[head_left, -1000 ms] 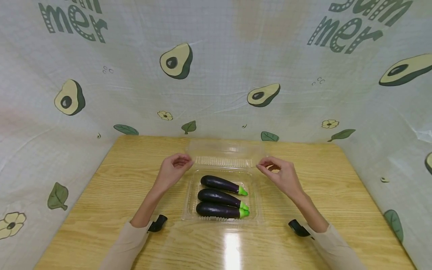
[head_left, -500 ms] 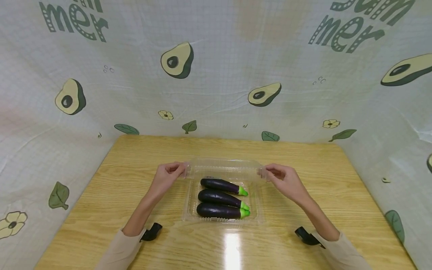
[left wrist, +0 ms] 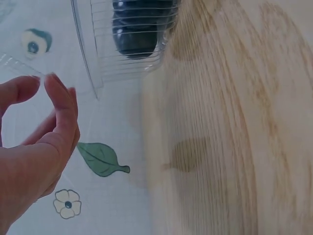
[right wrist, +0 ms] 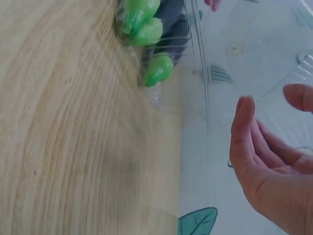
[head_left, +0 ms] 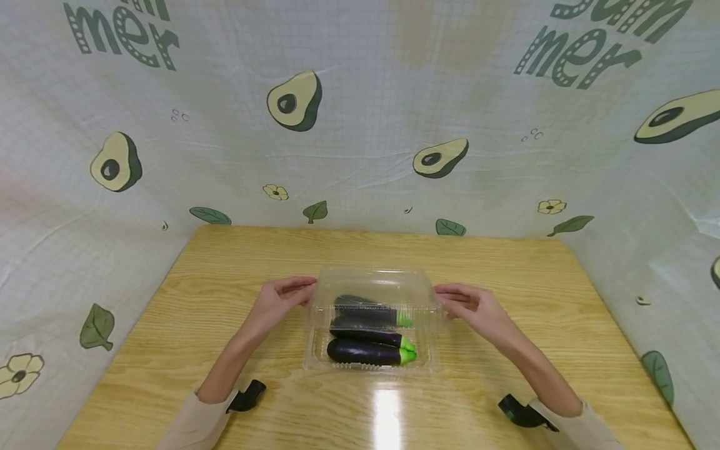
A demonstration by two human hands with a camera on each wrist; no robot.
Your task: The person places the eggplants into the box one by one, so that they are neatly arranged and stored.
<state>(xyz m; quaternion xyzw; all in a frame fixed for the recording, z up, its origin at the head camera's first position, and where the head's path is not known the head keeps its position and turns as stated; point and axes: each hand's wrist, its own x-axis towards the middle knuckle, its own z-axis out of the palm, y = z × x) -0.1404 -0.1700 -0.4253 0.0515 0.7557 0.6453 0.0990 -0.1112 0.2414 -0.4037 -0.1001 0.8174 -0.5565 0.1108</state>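
Note:
Three dark purple eggplants (head_left: 362, 353) with green caps lie side by side in a clear plastic clamshell container (head_left: 427, 362). Its hinged lid (head_left: 374, 284) leans forward, partly lowered, and the back eggplants show through it. At the lid's left side is my left hand (head_left: 277, 305), fingers extended toward the edge; in the left wrist view its thumb and index finger stand slightly apart. My right hand (head_left: 471, 305) is at the lid's right side. In the right wrist view its fingers (right wrist: 242, 132) and thumb are spread with a wide gap between them.
The container stands on a wooden table (head_left: 225, 250). A pale cloth (head_left: 360, 125) printed with avocados and leaves hangs behind the table and along both sides. A black camera mount (head_left: 246, 396) sits on the left wrist, another (head_left: 523, 412) on the right.
The lid has swung from lying back behind the tray to leaning forward over the eggplants. Both hands, which pinched its corners half a second ago, have loosened their fingers at its sides.

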